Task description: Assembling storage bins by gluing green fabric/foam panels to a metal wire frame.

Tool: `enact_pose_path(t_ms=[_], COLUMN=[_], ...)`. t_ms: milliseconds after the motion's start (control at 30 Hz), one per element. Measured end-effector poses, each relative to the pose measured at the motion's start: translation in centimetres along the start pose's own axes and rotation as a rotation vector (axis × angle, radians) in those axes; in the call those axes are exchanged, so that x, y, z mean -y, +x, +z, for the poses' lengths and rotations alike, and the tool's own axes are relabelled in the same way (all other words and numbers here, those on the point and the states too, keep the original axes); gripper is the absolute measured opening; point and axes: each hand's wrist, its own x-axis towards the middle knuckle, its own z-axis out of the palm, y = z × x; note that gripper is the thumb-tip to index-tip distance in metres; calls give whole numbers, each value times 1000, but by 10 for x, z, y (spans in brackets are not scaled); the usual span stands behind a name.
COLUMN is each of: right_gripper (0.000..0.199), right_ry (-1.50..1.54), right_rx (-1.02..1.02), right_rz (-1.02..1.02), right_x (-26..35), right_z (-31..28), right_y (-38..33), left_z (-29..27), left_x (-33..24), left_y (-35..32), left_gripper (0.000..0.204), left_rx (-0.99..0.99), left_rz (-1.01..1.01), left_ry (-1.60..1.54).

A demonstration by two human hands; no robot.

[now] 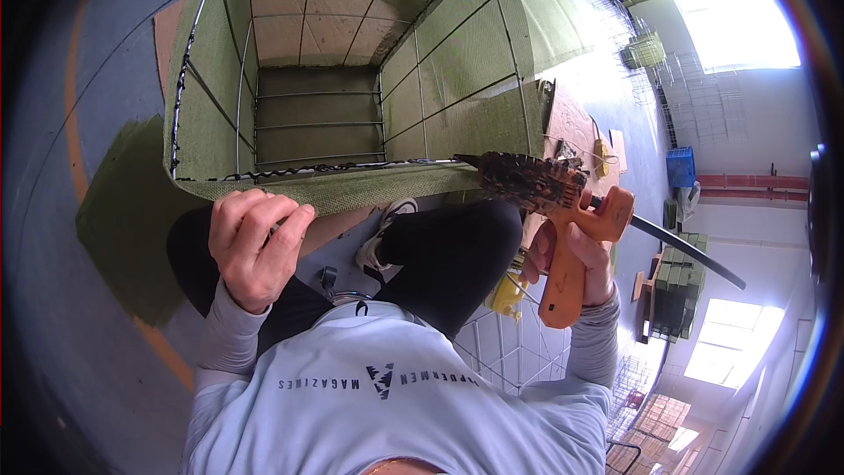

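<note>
1. Head view, nearest: the person's own pale long-sleeved shirt (387, 387) and dark trousers (448, 255) fill the lower middle; one shoe (382, 233) shows between the knees.
2. Left hand (255, 246): fingers curled together at the near edge of the green fabric (352, 186), seemingly pinching or pressing the folded strip against the rim. What sits inside the grip cannot be told.
3. Right hand (576, 259): grip clamped around the handle of an orange glue gun (563, 220), a finger near the trigger. Barrel crusted with dark old glue; nozzle points left and meets the fabric rim right of the left hand. A black cord (686, 251) trails off to the right.
4. Handling judgement: the gun looks light and rigid, best held by the handle only, since the crusted front end is likely hot. Fabric looks soft, thin and limp, and needs holding flat by its edge.
5. Beyond the hands: a wire-frame basket (352, 79), lined with that fabric, lies open toward the camera on a grey floor (105, 79).
6. Far right: stacked green blocks (677, 286), bare wire frames (703, 105), a blue crate (680, 165), bright windows.
</note>
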Motion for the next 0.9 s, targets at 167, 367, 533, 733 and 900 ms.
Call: enact_pose_path(t_ms=[167, 367, 533, 733, 900], right_gripper=[36, 37, 39, 39, 37], right_ry=[-9, -35, -16, 16, 43], right_rx=[-5, 40, 29, 39, 76], right_rz=[-1, 19, 9, 5, 18], right_x=[8, 11, 6, 3, -1], right_z=[5, 4, 5, 6, 7], right_y=[1, -3, -5, -1, -2], left_z=[-1, -1, -2, -1, -1], left_x=[-1, 0, 1, 1, 0], left_y=[1, 1, 1, 1, 1], left_gripper=[29, 27, 29, 29, 29], left_rx=[7, 11, 6, 8, 13], left_rz=[-7, -2, 11, 6, 4], left_ry=[0, 0, -5, -5, -3])
